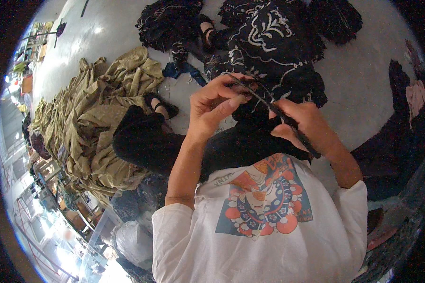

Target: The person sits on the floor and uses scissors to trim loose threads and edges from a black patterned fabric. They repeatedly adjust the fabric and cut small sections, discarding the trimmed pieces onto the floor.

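Observation:
A narrow black strip [283,117] runs slantwise between my two hands, over the dark cloth on my lap. Its far end looks thin and seems to split in two; the near end is thicker and slightly fuzzy. Whether it is a strap, a trim or a tool I cannot make out. My right hand [309,120] is closed around its thicker part, thumb and fingers on either side. My left hand [215,104] curls at the thin end, thumb and fingers pinched together there. Just beyond both hands lies a black garment [278,52] with white scrolling embroidery.
A large heap of olive-green cloth [92,118] lies on the left of the grey floor [106,30]. More black ruffled fabric [167,23] is at the far side, near a blue scrap [186,70]. Dark cloth [387,151] and a pink piece [415,96] lie at right.

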`<control>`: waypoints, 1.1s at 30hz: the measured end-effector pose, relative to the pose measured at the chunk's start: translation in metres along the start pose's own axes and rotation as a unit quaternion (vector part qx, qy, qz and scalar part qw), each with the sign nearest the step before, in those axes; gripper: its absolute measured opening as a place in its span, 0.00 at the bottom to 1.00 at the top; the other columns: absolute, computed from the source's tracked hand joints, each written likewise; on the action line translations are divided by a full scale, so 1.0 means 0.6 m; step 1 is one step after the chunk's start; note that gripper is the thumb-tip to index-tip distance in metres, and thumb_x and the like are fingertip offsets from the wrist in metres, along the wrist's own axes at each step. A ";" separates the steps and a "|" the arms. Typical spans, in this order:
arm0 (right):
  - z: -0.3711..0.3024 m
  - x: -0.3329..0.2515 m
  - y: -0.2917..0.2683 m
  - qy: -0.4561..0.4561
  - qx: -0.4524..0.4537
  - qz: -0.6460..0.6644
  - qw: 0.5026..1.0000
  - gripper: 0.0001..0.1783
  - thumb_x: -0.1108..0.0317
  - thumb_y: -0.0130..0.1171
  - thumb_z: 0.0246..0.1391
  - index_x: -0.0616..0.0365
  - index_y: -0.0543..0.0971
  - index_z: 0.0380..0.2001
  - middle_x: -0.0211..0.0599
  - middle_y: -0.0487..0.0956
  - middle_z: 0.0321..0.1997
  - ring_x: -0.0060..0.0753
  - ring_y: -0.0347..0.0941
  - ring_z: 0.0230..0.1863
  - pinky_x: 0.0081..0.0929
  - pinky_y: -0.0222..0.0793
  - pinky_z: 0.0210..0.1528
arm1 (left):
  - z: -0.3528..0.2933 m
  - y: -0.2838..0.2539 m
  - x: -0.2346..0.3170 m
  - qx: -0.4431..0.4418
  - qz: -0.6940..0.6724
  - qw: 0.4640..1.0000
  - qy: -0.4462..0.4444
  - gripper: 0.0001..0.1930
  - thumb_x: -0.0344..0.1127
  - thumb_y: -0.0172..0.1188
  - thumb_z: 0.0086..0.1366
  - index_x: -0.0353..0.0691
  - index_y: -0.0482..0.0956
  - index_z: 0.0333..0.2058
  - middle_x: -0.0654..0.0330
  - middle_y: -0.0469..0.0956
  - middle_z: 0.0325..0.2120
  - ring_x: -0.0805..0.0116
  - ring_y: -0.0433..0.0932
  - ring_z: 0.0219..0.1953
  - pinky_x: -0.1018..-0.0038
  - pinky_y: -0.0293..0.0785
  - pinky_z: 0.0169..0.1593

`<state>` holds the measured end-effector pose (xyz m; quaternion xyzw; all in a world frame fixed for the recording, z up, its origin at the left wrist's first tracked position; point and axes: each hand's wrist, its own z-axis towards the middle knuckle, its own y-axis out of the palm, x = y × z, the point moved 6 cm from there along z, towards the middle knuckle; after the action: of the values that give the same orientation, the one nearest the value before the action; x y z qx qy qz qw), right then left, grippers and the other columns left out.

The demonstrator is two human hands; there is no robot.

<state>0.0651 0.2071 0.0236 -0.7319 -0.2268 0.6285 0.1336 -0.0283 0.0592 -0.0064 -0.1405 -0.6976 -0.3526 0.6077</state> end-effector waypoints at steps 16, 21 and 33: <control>-0.010 0.029 0.009 0.083 -0.104 0.226 0.965 0.44 0.24 0.42 0.39 0.62 0.67 0.34 0.26 0.65 0.19 0.15 0.61 0.18 0.14 0.59 0.20 | 0.006 -0.021 -0.031 0.083 -0.196 0.973 -0.090 0.06 0.27 0.54 0.58 0.32 0.74 0.34 0.56 0.75 0.32 0.58 0.76 0.41 0.69 0.78 0.38; -0.020 0.044 0.028 0.124 -0.153 0.208 0.958 0.39 0.29 0.41 0.43 0.61 0.68 0.32 0.25 0.65 0.17 0.15 0.60 0.15 0.14 0.58 0.18 | 0.011 -0.023 -0.024 0.102 -0.142 0.980 -0.092 0.10 0.21 0.57 0.54 0.31 0.72 0.37 0.53 0.76 0.33 0.59 0.77 0.40 0.72 0.78 0.38; -0.010 0.044 0.021 0.098 -0.179 0.248 0.947 0.44 0.24 0.38 0.41 0.62 0.68 0.29 0.26 0.65 0.14 0.14 0.60 0.12 0.13 0.57 0.15 | 0.008 -0.035 0.005 0.058 0.024 0.995 -0.074 0.21 0.15 0.54 0.53 0.33 0.69 0.47 0.55 0.73 0.42 0.66 0.77 0.40 0.76 0.77 0.38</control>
<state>0.0760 0.2102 -0.0039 -0.8350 -0.1327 0.5160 -0.1378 -0.0455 0.0467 -0.0103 -0.1472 -0.7561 -0.2858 0.5700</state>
